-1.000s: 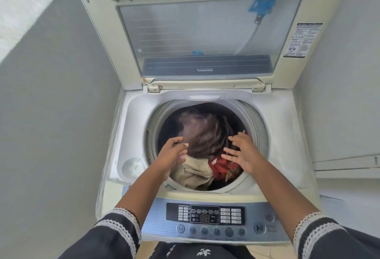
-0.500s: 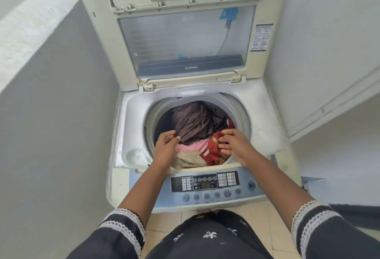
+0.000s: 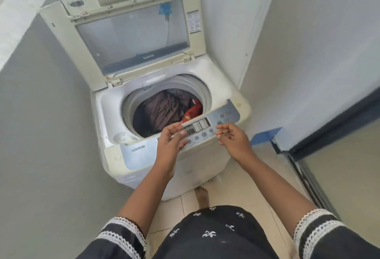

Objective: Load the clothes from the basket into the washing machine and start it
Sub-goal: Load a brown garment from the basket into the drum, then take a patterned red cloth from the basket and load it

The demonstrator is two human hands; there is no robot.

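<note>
Washer (image 3: 176, 156) with lid (image 3: 131, 32) raised, clothes (image 3: 164, 110) in drum (image 3: 168, 86), hands held above panel (image 3: 205, 129).

Clothes are seen piled inside the round, smooth-walled drum: a crumpled brown fabric uppermost, a red piece with gold trim at its right. The boxy cream plastic cabinet is fitted with a glazed lid, propped upright against the wall, and a glossy blue-grey panel set with round buttons. The left hand (image 3: 171, 141) and right hand (image 3: 234, 139) are held in the air over the panel, fingers loosely curled, nothing gripped. Half a second earlier both hands were placed at the drum mouth on the clothes; they have since been drawn back, and the view has been shifted farther from the washer.
</note>
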